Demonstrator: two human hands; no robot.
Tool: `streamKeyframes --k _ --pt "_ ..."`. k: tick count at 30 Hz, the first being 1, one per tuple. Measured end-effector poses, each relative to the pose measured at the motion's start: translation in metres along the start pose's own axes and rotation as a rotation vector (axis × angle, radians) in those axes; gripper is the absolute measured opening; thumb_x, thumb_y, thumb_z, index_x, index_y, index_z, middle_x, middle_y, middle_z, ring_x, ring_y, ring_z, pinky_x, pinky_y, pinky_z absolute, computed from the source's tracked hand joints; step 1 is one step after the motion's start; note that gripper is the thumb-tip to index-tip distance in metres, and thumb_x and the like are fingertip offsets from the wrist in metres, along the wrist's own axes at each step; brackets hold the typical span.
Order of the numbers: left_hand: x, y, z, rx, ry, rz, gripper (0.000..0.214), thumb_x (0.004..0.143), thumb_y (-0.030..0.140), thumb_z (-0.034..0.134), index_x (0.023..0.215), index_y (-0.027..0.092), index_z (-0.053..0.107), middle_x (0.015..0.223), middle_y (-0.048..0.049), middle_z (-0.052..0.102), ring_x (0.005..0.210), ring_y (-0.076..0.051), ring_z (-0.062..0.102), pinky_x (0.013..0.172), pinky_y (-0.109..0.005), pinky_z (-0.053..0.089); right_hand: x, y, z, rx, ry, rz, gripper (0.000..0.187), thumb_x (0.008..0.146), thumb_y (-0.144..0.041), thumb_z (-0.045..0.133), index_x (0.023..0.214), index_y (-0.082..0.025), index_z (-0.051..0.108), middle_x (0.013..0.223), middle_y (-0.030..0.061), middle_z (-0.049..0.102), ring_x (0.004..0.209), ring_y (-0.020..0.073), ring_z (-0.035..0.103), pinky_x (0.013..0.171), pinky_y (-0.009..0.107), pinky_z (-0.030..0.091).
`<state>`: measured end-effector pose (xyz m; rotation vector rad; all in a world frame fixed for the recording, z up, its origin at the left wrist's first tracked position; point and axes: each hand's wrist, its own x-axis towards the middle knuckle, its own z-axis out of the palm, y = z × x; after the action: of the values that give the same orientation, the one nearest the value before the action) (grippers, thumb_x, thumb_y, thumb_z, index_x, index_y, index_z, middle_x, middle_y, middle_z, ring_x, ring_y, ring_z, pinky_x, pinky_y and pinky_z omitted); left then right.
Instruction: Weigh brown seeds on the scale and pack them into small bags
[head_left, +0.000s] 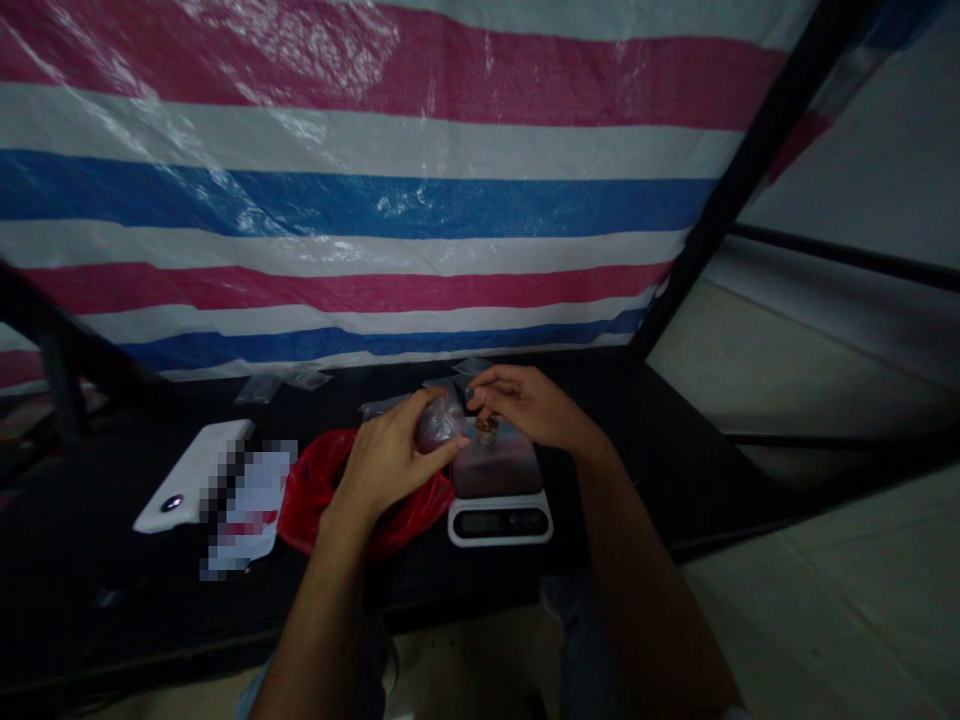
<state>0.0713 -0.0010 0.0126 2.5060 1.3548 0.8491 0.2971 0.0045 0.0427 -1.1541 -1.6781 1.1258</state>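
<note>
My left hand [394, 450] is curled around a crumpled clear plastic bag [441, 422], thumb on the near side and fingers behind. To its right, my right hand [525, 400] hangs over the digital scale [499, 520], with fingers bent and drawn together at the tips. What they pinch, if anything, is too small to make out. Just under those fingertips, a small heap of brownish pieces [487, 426] is on the scale's metal plate, partly hidden by the hand. A red plastic bag [315, 520] stands open beneath my left forearm, its contents mostly hidden.
Several flat clear bags [259, 388] lie along the back of the black table [615, 540]. On the left are a white device [202, 465] and a partly blurred printed packet [251, 510]. A striped tarpaulin [360, 205] hangs behind, beside a dark metal post [697, 250].
</note>
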Motion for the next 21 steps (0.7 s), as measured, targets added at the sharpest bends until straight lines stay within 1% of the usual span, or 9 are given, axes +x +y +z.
streamKeyframes --k 2,3,4,6,8,9,11,15,21 --pt "0.0 -0.004 0.003 0.018 -0.034 -0.028 0.062 0.088 0.064 0.059 0.137 0.025 0.055 0.132 -0.0093 0.069 0.116 -0.034 0.068 0.094 -0.042 0.054 -0.001 0.01 -0.015 -0.099 0.078 -0.041 0.012 0.086 -0.012 0.063 0.096 -0.015 0.069 0.091 0.0059 0.075 0.084 0.0154 0.07 0.079 0.029 0.055" --pt "0.0 -0.005 0.004 0.02 -0.061 -0.041 0.061 0.089 0.064 0.058 0.136 0.025 0.056 0.132 -0.0096 0.069 0.116 -0.035 0.068 0.095 -0.043 0.053 -0.001 0.016 -0.022 -0.156 0.085 -0.035 0.015 0.084 -0.01 0.065 0.097 -0.014 0.069 0.095 0.0067 0.075 0.086 0.0157 0.069 0.081 0.03 0.055" --pt "0.001 -0.007 0.006 0.018 -0.092 -0.049 0.06 0.089 0.064 0.058 0.135 0.025 0.058 0.13 -0.0099 0.07 0.116 -0.035 0.068 0.095 -0.043 0.053 -0.002 0.022 -0.028 -0.207 0.065 -0.016 0.02 0.08 -0.01 0.069 0.1 -0.014 0.07 0.098 0.0076 0.074 0.088 0.0162 0.069 0.081 0.031 0.055" --pt "0.001 -0.009 0.01 0.001 -0.154 -0.056 0.06 0.088 0.064 0.058 0.133 0.025 0.06 0.129 -0.0107 0.071 0.114 -0.035 0.069 0.094 -0.044 0.054 -0.003 0.032 -0.033 -0.262 -0.015 0.035 0.033 0.073 -0.014 0.079 0.105 -0.013 0.07 0.101 0.0086 0.074 0.09 0.0176 0.068 0.082 0.032 0.055" --pt "0.002 -0.009 0.014 -0.016 -0.194 -0.059 0.061 0.088 0.065 0.059 0.133 0.025 0.061 0.13 -0.0117 0.07 0.113 -0.035 0.069 0.093 -0.044 0.054 -0.003 0.039 -0.031 -0.266 -0.085 0.071 0.045 0.066 -0.018 0.085 0.108 -0.013 0.07 0.101 0.0085 0.074 0.092 0.0187 0.069 0.083 0.033 0.055" --pt "0.003 -0.008 0.015 -0.021 -0.204 -0.06 0.061 0.088 0.065 0.059 0.133 0.025 0.061 0.13 -0.012 0.07 0.113 -0.035 0.069 0.093 -0.044 0.054 -0.003 0.041 -0.029 -0.259 -0.109 0.078 0.047 0.065 -0.018 0.086 0.109 -0.013 0.07 0.101 0.0083 0.075 0.092 0.0189 0.069 0.084 0.033 0.055" --pt "0.003 -0.007 0.017 -0.021 -0.21 -0.059 0.061 0.088 0.065 0.058 0.134 0.025 0.061 0.13 -0.0125 0.07 0.112 -0.035 0.07 0.091 -0.043 0.055 -0.001 0.043 -0.023 -0.252 -0.14 0.081 0.045 0.065 -0.018 0.085 0.108 -0.013 0.071 0.099 0.0082 0.075 0.09 0.0191 0.069 0.082 0.033 0.054" --pt "0.005 -0.007 0.02 -0.024 -0.204 -0.032 0.059 0.09 0.064 0.056 0.132 0.023 0.063 0.127 -0.0132 0.071 0.112 -0.034 0.069 0.094 -0.043 0.053 0.002 0.044 -0.016 -0.255 -0.179 0.057 0.031 0.071 -0.019 0.08 0.1 -0.012 0.072 0.094 0.0077 0.076 0.085 0.0188 0.07 0.078 0.032 0.054" --pt "0.007 -0.012 0.029 -0.026 -0.174 -0.017 0.06 0.089 0.064 0.059 0.129 0.021 0.064 0.123 -0.0147 0.069 0.114 -0.034 0.065 0.1 -0.046 0.05 0.001 0.041 -0.016 -0.279 -0.197 -0.039 0.03 0.074 -0.018 0.078 0.103 -0.013 0.071 0.098 0.0088 0.076 0.089 0.0202 0.07 0.082 0.034 0.054"
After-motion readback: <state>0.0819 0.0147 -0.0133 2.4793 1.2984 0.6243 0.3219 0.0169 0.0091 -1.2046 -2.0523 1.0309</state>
